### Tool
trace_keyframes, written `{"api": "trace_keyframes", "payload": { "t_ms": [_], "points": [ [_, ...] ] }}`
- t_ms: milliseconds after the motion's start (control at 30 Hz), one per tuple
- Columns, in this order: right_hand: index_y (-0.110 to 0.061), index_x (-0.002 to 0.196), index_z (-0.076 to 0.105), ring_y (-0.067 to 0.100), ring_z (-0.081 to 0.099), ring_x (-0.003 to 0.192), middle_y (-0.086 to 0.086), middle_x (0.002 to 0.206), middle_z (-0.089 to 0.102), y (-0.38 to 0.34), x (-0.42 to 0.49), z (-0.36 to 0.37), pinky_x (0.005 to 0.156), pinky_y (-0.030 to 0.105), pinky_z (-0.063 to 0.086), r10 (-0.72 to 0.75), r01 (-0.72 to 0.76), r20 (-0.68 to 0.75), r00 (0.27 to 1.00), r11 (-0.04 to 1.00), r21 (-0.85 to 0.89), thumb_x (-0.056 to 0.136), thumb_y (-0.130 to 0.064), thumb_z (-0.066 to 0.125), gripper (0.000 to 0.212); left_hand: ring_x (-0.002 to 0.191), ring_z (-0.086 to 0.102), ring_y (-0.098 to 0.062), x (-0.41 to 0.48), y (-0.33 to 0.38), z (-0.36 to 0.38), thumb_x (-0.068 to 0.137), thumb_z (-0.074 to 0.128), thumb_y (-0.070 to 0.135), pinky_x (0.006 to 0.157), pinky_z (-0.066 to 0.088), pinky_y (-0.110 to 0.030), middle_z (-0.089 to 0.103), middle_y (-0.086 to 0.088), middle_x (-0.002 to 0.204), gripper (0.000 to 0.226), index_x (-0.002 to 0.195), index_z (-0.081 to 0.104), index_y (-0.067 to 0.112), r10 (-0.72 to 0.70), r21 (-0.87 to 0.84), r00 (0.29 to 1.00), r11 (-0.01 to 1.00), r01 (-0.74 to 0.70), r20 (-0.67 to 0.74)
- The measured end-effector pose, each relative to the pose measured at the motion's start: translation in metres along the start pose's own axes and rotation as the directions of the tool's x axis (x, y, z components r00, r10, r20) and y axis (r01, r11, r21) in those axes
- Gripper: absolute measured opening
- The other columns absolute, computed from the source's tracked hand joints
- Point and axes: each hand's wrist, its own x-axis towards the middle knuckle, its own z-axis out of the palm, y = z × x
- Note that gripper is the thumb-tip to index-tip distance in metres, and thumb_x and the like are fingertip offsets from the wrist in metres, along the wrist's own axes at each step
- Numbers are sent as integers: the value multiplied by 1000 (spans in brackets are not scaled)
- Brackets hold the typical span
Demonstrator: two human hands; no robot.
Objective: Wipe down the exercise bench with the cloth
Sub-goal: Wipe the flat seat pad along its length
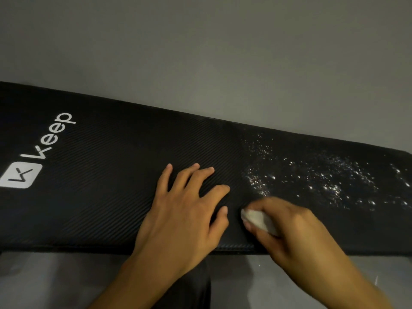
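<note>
The black padded exercise bench (107, 166) runs across the view from left to right, with a white "Keep" logo at its left end. Glistening droplets (323, 179) speckle its right part. My left hand (185, 210) lies flat on the pad near the middle, fingers spread, holding nothing. Just to its right, my right hand (287, 228) is closed around a small white cloth (256, 219), pressing it on the pad near the front edge, at the left border of the wet patch.
A plain grey wall (200, 52) stands behind the bench. Pale floor (55, 279) shows below the bench's front edge, and a dark upright part (196, 286) sits under the bench between my forearms.
</note>
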Motion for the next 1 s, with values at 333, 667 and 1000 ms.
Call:
{"api": "trace_keyframes", "payload": {
  "t_ms": [333,667,1000],
  "points": [
    [-42,112,55,15,65,86,-17,101,57,19,-11,8,67,43,55,3,-5,-121,993,1000,-14,95,-55,47,23,138,48,-29,-6,5,6,95,40,45,110,38,-65,57,-6,142,45,130,65,33,24,83,999,996,-20,-46],
    [-40,113,54,20,64,86,-13,101,58,31,12,1,68,45,55,20,-36,-194,981,996,-77,95,-57,46,26,139,45,-31,25,34,10,91,36,48,111,32,-69,55,-7,144,43,120,66,36,29,65,999,998,-27,-29],
    [-40,112,57,20,65,90,-12,101,62,37,34,-7,72,47,56,20,-33,-196,980,997,-63,92,-52,54,23,145,39,-27,19,30,20,96,35,47,115,27,-68,51,-4,151,46,132,62,38,45,31,998,999,-43,-53]
  ]
}}
